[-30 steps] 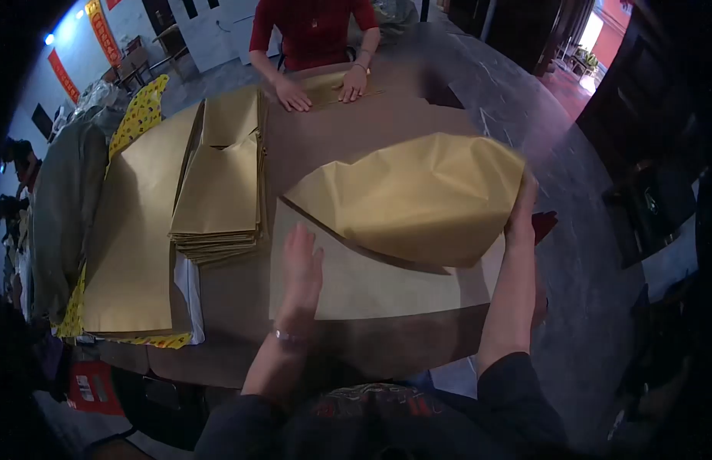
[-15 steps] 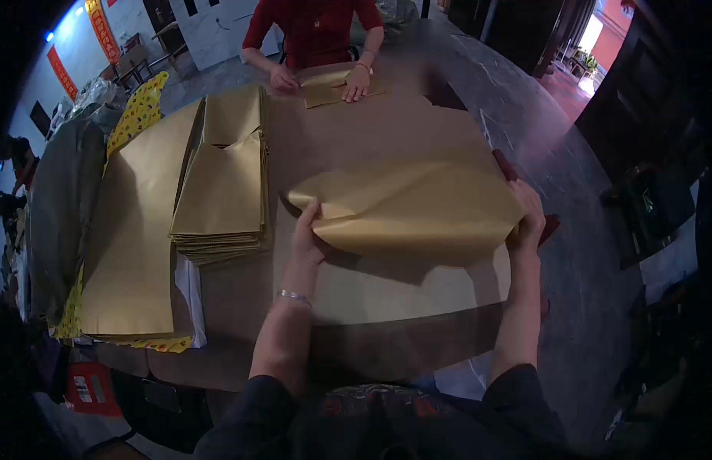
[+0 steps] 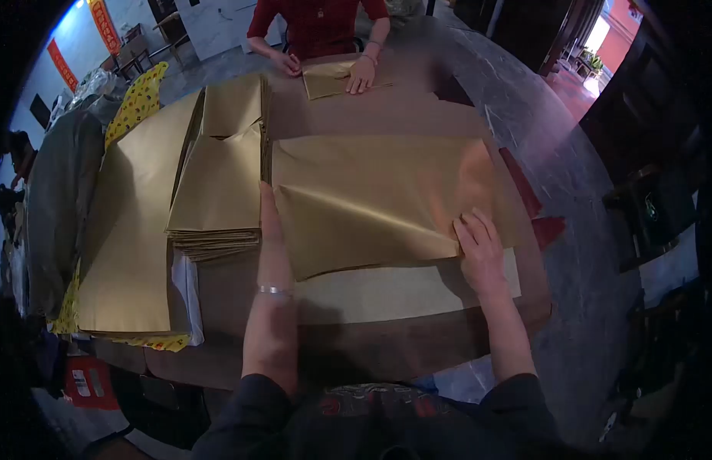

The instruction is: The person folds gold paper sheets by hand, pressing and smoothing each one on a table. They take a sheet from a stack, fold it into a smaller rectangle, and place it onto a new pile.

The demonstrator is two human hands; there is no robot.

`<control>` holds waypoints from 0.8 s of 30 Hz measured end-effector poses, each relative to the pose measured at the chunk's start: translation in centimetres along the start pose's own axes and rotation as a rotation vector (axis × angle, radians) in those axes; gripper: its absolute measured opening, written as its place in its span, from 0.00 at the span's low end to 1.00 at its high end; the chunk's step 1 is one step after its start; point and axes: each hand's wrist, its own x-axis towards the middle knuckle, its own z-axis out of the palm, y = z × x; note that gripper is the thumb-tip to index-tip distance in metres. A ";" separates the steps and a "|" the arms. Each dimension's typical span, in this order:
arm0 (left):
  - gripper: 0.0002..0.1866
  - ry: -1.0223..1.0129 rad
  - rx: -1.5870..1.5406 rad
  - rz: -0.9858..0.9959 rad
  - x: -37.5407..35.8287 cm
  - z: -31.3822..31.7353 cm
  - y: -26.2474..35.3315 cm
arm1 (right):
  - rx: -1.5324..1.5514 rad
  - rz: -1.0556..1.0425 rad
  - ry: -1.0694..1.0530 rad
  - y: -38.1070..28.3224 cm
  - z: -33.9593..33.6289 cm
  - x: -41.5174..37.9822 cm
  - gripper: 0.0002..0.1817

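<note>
A large golden-brown paper sheet [image 3: 364,176] lies across the table before me, a raised crease running diagonally over it. My left hand [image 3: 270,215] is edge-on at the sheet's left side, its visible fingers straight and pointing away from me. At the lower right, my right hand [image 3: 480,249] has its curled fingers on the sheet's near edge, where the crease ends. Under that edge shows a pale rectangular sheet [image 3: 371,298]. Left of my left hand stands a stack of folded brown paper pieces [image 3: 222,188].
Larger flat brown sheets [image 3: 134,230] lie at the far left over yellow patterned material [image 3: 137,103]. Across the brown table [image 3: 325,119], a person in red [image 3: 321,31] has both hands at a smaller folded brown paper [image 3: 325,80]. A dark seat [image 3: 651,203] stands at right.
The sheet, bent up between my hands before, now lies flatter on the table. My left hand moved left to its side edge; my right hand moved left and nearer to me.
</note>
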 end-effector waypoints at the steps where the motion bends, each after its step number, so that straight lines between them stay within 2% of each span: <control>1: 0.41 0.013 -0.065 -0.113 -0.7 0.2 0.5 | -0.002 0.002 -0.023 -0.2 0.4 -0.3 0.18; 2: 0.37 -0.263 -0.085 -0.106 -1.3 0.5 0.9 | -0.007 0.003 -0.044 -0.2 0.7 -0.6 0.18; 4: 0.33 0.003 0.162 -0.121 -3.4 1.0 1.4 | -0.026 -0.006 -0.085 -0.3 1.4 -1.6 0.19; 5: 0.25 0.074 0.403 -0.073 -3.1 -0.3 1.1 | -0.007 0.008 -0.112 -0.7 1.6 -1.8 0.19; 6: 0.22 0.114 0.532 -0.121 -4.1 -1.9 0.6 | 0.014 0.024 -0.141 -0.9 1.9 -2.2 0.19; 7: 0.20 0.155 0.660 -0.168 -5.9 -0.6 0.8 | -0.003 0.000 -0.140 -1.2 2.2 -2.2 0.19; 9: 0.19 0.190 0.719 -0.139 -6.2 -3.3 0.4 | 0.004 -0.016 -0.178 -1.9 2.0 -2.4 0.20; 11: 0.22 0.229 1.000 -0.091 -6.1 -4.1 0.7 | 0.003 -0.071 -0.173 -2.5 2.1 -2.7 0.20; 12: 0.25 0.236 1.179 0.026 -5.9 -4.9 0.5 | 0.005 -0.076 -0.173 -2.7 1.9 -2.7 0.20; 13: 0.25 0.236 1.179 0.031 -6.8 -3.2 0.6 | 0.014 -0.095 -0.185 -2.9 1.5 -2.8 0.20; 15: 0.25 0.289 1.708 0.384 -9.9 3.4 0.7 | 0.011 -0.112 -0.223 -3.5 0.5 -2.9 0.21; 16: 0.24 0.199 1.780 0.521 -10.4 4.8 0.8 | 0.007 -0.106 -0.218 -3.2 0.8 -3.2 0.21; 18: 0.22 0.095 1.596 0.655 -10.6 4.0 0.8 | 0.057 -0.068 -0.161 -2.2 2.1 -3.7 0.21; 19: 0.16 0.165 1.635 0.745 -10.5 2.7 0.9 | 0.101 0.010 -0.218 -2.2 1.2 -2.5 0.18; 20: 0.16 0.170 1.635 0.745 -11.3 2.2 1.1 | 0.102 0.006 -0.220 -1.8 0.6 -0.9 0.18; 22: 0.12 0.163 1.540 0.706 -13.6 1.8 1.2 | 0.129 0.079 -0.351 -0.6 -0.5 3.1 0.13; 24: 0.10 -0.283 1.536 0.844 -15.4 4.4 -0.3 | 0.063 0.055 -0.466 -0.4 -2.9 9.0 0.10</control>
